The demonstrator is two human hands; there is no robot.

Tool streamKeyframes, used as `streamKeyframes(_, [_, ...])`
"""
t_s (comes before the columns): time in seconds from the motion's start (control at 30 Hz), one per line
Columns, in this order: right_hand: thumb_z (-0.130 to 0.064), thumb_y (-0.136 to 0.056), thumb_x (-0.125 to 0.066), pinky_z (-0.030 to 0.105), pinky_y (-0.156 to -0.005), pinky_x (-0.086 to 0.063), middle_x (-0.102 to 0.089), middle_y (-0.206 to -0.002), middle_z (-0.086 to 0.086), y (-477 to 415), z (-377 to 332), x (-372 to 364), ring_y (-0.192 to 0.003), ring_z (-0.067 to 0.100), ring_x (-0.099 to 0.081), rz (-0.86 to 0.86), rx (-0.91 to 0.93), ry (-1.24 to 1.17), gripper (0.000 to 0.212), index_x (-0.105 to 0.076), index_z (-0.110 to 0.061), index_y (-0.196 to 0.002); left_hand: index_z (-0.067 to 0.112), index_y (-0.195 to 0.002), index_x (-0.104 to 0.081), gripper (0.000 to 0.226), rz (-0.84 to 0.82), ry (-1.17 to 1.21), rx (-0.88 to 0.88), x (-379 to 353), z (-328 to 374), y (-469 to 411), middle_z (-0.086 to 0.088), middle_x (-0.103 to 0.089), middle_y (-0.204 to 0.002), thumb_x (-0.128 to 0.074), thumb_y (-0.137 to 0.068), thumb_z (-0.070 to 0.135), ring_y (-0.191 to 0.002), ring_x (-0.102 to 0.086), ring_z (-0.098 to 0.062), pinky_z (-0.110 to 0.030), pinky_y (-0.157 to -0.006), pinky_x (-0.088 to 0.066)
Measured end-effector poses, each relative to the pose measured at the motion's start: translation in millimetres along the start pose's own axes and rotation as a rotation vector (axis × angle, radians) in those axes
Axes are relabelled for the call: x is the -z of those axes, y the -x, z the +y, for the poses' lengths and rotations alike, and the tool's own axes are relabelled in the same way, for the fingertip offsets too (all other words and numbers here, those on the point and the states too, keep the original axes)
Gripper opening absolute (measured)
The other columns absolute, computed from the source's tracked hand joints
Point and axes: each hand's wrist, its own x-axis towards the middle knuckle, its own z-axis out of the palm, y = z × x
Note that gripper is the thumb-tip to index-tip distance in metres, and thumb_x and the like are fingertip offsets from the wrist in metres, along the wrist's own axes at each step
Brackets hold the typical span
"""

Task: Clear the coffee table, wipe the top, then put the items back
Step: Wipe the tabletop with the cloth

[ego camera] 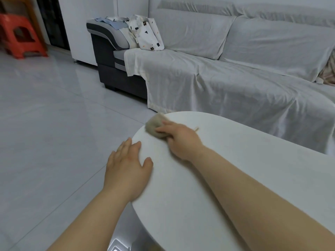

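The white oval coffee table [235, 169] fills the lower right of the head view, its top bare. My right hand [181, 138] presses a bunched beige cloth [154, 126] onto the table's far left end, close to the rim; both are motion-blurred. My left hand [126, 163] lies flat with fingers spread on the table's left edge, holding nothing.
A sofa [235, 75] under a light grey cover runs behind the table. A patterned tote bag [147, 33] leans at the sofa's left end. A red plastic stool [20, 33] stands at the far left. Glossy grey floor tiles [54, 115] stretch to the left.
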Motion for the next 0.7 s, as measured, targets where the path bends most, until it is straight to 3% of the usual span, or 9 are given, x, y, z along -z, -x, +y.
streamKeyframes(0.07, [-0.003, -0.085, -0.041, 0.021, -0.098, -0.024, -0.045, -0.141, 0.001, 3.2, -5.8, 1.0, -0.126, 0.023, -0.043, -0.015, 0.016, -0.050, 0.044, -0.056, -0.024, -0.120, 0.019, -0.141, -0.019, 0.056, 0.014, -0.015, -0.007, 1.1, 0.9, 1.6, -0.002, -0.005, -0.156, -0.033, -0.089, 0.037, -0.142, -0.001, -0.016, -0.034, -0.115, 0.000])
streamKeyframes(0.13, [-0.004, -0.087, -0.038, 0.018, -0.094, -0.022, -0.045, -0.141, 0.000, 3.9, -2.5, 7.9, -0.127, 0.022, -0.041, -0.003, -0.100, -0.080, 0.044, -0.052, -0.025, -0.123, 0.017, -0.139, -0.024, 0.054, 0.056, 0.020, -0.026, 3.3, -0.2, 6.7, -0.003, -0.010, -0.155, -0.035, -0.090, 0.035, -0.142, -0.004, -0.016, -0.035, -0.115, -0.003])
streamKeyframes(0.23, [-0.003, -0.086, -0.037, 0.028, -0.100, -0.026, -0.041, -0.143, 0.001, 6.2, -11.8, 9.8, -0.126, 0.026, -0.040, -0.022, -0.167, 0.013, 0.046, -0.049, -0.025, -0.125, 0.016, -0.138, -0.029, 0.049, 0.102, 0.304, -0.045, 9.6, -11.1, 21.8, -0.002, -0.027, -0.150, -0.039, -0.091, 0.025, -0.137, -0.022, -0.017, -0.029, -0.110, -0.015])
streamKeyframes(0.33, [0.001, -0.083, -0.040, 0.030, -0.103, -0.029, -0.040, -0.145, 0.001, 28.7, -42.2, 4.1, -0.126, 0.026, -0.041, -0.059, -0.043, -0.018, 0.049, -0.052, -0.024, -0.124, 0.021, -0.136, -0.031, 0.043, 0.106, 0.596, -0.001, 19.3, -25.2, 37.7, 0.007, -0.046, -0.131, -0.036, -0.093, 0.021, -0.117, -0.040, -0.009, -0.021, -0.094, -0.024])
streamKeyframes(0.47, [-0.001, -0.080, -0.043, 0.028, -0.103, -0.029, -0.043, -0.143, 0.005, 95.2, -68.7, 6.3, -0.125, 0.027, -0.044, -0.157, 0.227, -0.093, 0.045, -0.057, -0.019, -0.119, 0.023, -0.133, -0.035, 0.039, 0.098, 0.674, 0.015, 28.1, -35.5, 41.2, 0.012, -0.050, -0.114, -0.032, -0.095, 0.022, -0.109, -0.038, -0.005, -0.021, -0.092, -0.024])
streamKeyframes(0.53, [0.000, -0.078, -0.043, 0.017, -0.102, -0.025, -0.047, -0.139, 0.006, 118.7, -63.5, 18.0, -0.124, 0.023, -0.045, -0.217, 0.276, -0.119, 0.045, -0.060, -0.017, -0.116, 0.021, -0.132, -0.038, 0.037, 0.084, 0.661, -0.009, 29.5, -35.9, 41.0, 0.009, -0.051, -0.116, -0.031, -0.095, 0.021, -0.109, -0.039, -0.006, -0.022, -0.092, -0.024])
streamKeyframes(0.63, [0.005, -0.080, -0.044, 0.004, -0.099, -0.019, -0.044, -0.141, 0.005, 121.7, -40.4, 35.2, -0.126, 0.018, -0.043, -0.171, 0.109, -0.131, 0.045, -0.058, -0.015, -0.118, 0.014, -0.126, -0.047, 0.035, 0.081, 0.567, -0.037, 29.0, -34.7, 41.8, 0.001, -0.053, -0.124, -0.034, -0.094, 0.017, -0.108, -0.040, -0.006, -0.020, -0.091, -0.026])
streamKeyframes(0.7, [0.000, -0.085, -0.042, 0.013, -0.101, -0.019, -0.036, -0.146, -0.001, 114.6, -33.1, 34.9, -0.130, 0.018, -0.038, -0.033, -0.083, -0.052, 0.045, -0.053, -0.021, -0.123, 0.013, -0.123, -0.051, 0.033, 0.070, 0.502, -0.066, 28.5, -31.5, 43.1, -0.002, -0.052, -0.130, -0.035, -0.094, 0.017, -0.107, -0.040, -0.006, -0.020, -0.092, -0.027])
